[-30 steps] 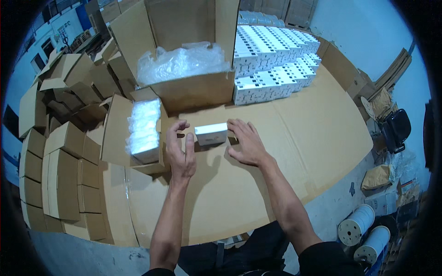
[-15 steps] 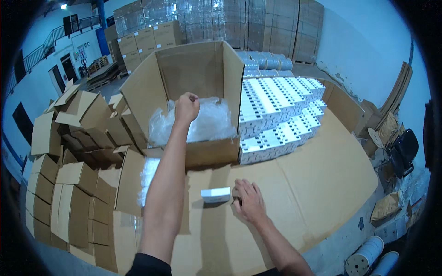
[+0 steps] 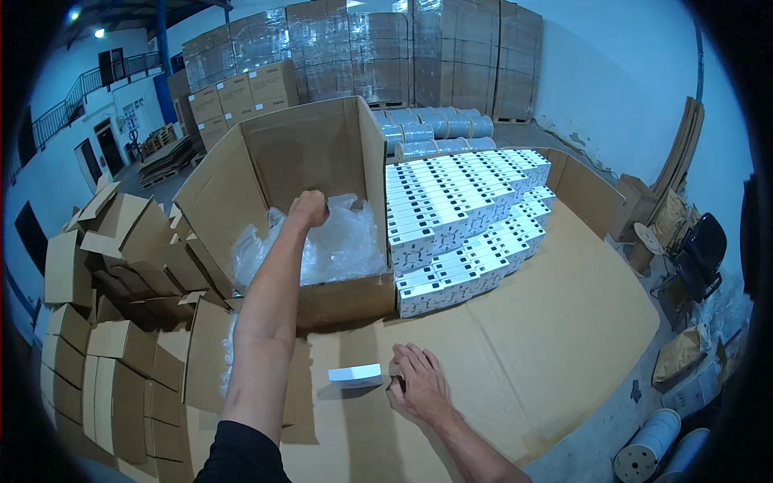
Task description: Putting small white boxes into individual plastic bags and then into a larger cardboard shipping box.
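Left grip: my left hand (image 3: 308, 209) is fisted on clear plastic bags (image 3: 342, 245) inside the open carton (image 3: 322, 153).
Right grip: my right hand (image 3: 419, 386) lies flat, fingers spread, empty.
Small box (image 3: 355, 375): white, flat, just beside my fingers on the cardboard surface (image 3: 547, 322).

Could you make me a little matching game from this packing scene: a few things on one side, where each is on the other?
Things:
1. left hand
2. right hand
3. small white box
4. stacked white boxes

Places:
A. lying alone on the cardboard sheet
B. right of the big open carton
C. inside the carton, at the clear plastic bags
D. resting flat beside the small white box

Pairs: 1-C, 2-D, 3-A, 4-B
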